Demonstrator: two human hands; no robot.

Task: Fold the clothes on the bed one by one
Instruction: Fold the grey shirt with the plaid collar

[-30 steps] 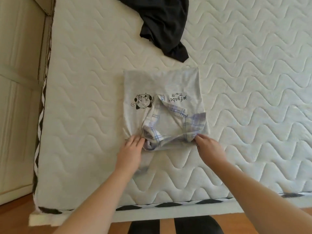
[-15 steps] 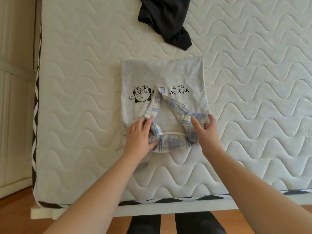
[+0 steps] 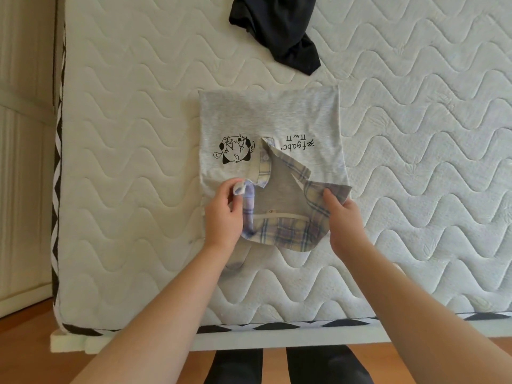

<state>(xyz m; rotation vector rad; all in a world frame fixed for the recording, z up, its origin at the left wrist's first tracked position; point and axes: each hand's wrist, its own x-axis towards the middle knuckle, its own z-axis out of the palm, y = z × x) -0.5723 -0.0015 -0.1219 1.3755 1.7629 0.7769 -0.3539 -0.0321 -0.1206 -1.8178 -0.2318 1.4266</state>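
- Hands at work on a bare quilted mattress (image 3: 138, 134): a person leans over the near edge, both forearms reaching in from below.
- Grey shirt (image 3: 271, 117) lies flat near the middle of the mattress, folded into a narrow panel with its plaid collar (image 3: 279, 231) toward the person and its hem toward the far side.
- A cartoon print (image 3: 237, 149) sits on the shirt's left half and a line of lettering (image 3: 297, 144) on its right, both upside down from this viewpoint.
- Left hand (image 3: 223, 214) pinches the left tip of the collar between thumb and curled fingers, lifting a small fold of plaid fabric off the shirt.
- Right hand (image 3: 345, 220) grips the right side of the collar, thumb on top of the plaid and the other fingers tucked beneath the cloth, out of sight.
- The collar stands open between the two hands, showing the grey inside back of the shirt and a pale neck band (image 3: 277, 215); a buttoned placket (image 3: 263, 159) runs up from the collar's left wing.
- Black garment (image 3: 279, 31) lies crumpled at the far edge of the view, well apart from the grey shirt and partly cut off by the frame.
- A black-and-white zigzag trim (image 3: 277, 327) runs along the mattress border nearest the person and up its left side.
- Wooden floor (image 3: 25, 353) shows below the mattress, with dark trouser legs (image 3: 277, 367) at the bottom edge and a pale panelled surface (image 3: 25, 162) at far left.
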